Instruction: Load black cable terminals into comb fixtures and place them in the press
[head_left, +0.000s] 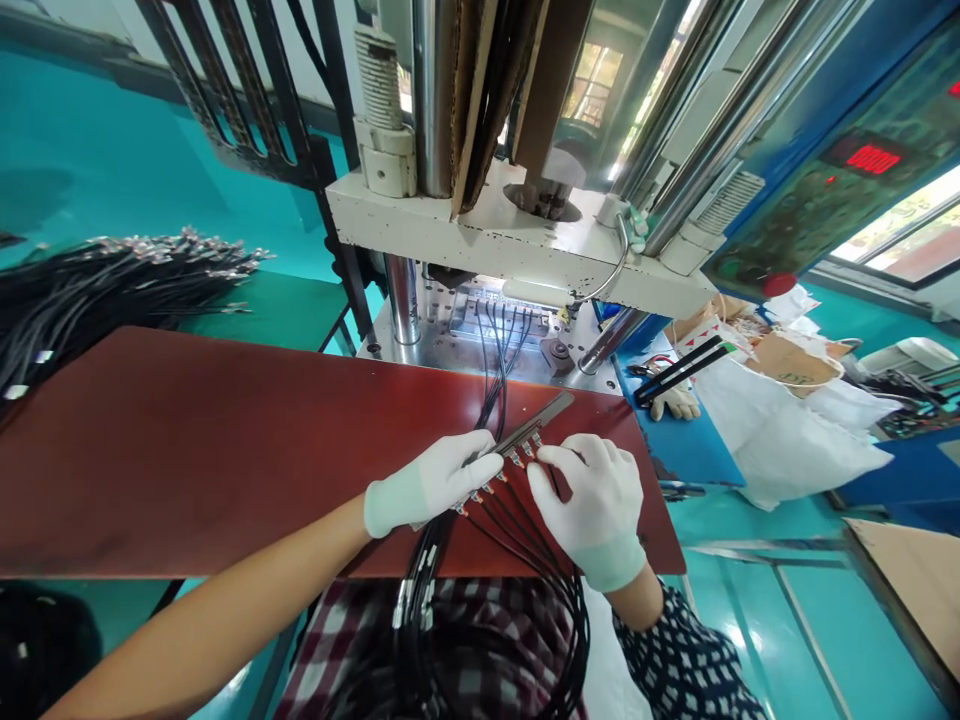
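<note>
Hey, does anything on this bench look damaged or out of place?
Nothing stands out. Both gloved hands, left and right, seat black cables in a metal bar on the red board.

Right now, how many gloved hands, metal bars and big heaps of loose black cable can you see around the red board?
White-gloved hands: 2, the left hand and the right hand
Metal bar that both hands touch: 1
Heap of black cables at far left: 1
Total: 4

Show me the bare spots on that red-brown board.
Free: the red-brown board's wide left part, from the left hand to the loose black cable pile. Crowded: around the grey metal strip, right hand and black cables.
</note>
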